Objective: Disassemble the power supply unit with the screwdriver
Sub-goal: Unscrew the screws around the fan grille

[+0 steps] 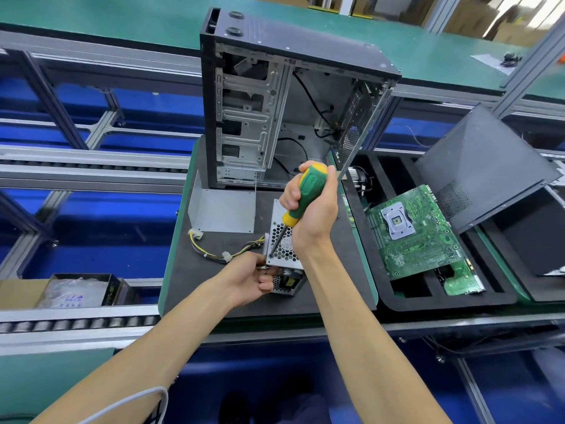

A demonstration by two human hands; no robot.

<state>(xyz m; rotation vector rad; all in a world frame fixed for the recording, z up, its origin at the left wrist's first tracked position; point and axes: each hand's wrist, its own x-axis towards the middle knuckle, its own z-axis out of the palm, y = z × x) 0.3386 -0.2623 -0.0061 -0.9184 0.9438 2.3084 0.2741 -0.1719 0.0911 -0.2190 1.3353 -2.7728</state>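
**PSU on the dark surface, screwdriver seated at its lower-left corner**

The power supply unit (282, 255) sat near the front of the dark surface (214, 289), its perforated honeycomb face turned upward. Its yellow and black cable bundle (214, 250) trailed off to the left across the mat, white connectors at the ends.

Right hand (312, 206): grip wrapped tight around the green and yellow handle of the screwdriver (301, 197), fingers curled fully around it. The shaft ran down and to the left; the tip met the unit's top face near its lower-left corner. Whether the tip was seated in a screw head could not be told, as the spot was small and shaded.

Left hand (250, 278): held against the unit's left front edge, fingers curled on the housing and steadying it, grip pressed onto the metal.

A bent grey sheet-metal cover (223, 209) lay just behind the unit. Behind that stood the open computer case (275, 102), upright, side panel off, drive cage and loose black wires visible inside.

To the right, a black foam tray (458, 301) carried a green motherboard (415, 231) lying tilted across its compartments, a smaller green board (461, 281) below it. A dark side panel (486, 166) leaned over the tray's far right end.
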